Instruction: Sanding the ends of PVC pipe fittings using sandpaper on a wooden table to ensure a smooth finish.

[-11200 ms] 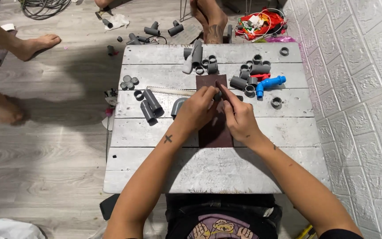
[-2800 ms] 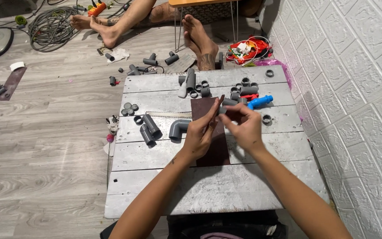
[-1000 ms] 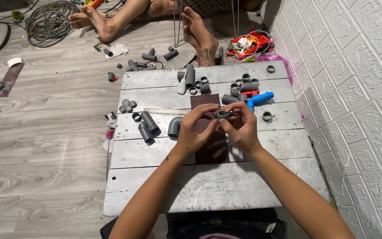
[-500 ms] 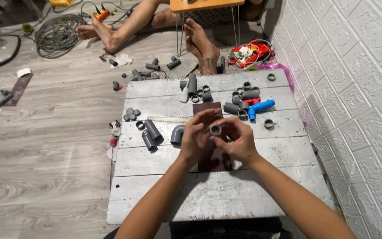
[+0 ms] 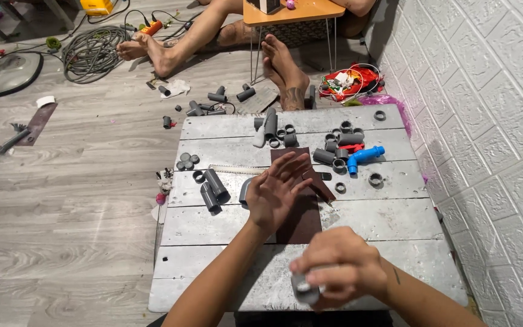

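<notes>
Sanding step paused: right hand [image 5: 341, 267] gripping grey pipe fitting [image 5: 305, 289] near; left hand [image 5: 278, 192] open over brown sandpaper sheet [image 5: 299, 209]. Fitting needs returning there.

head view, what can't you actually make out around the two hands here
- Grey fitting in the right hand: motion-blurred, mostly hidden by fingers.
- Dark sheet: middle hidden under the open left hand.
- Grey elbow: partly behind the left hand.
- Small rings on the table: too small to detail.
</notes>
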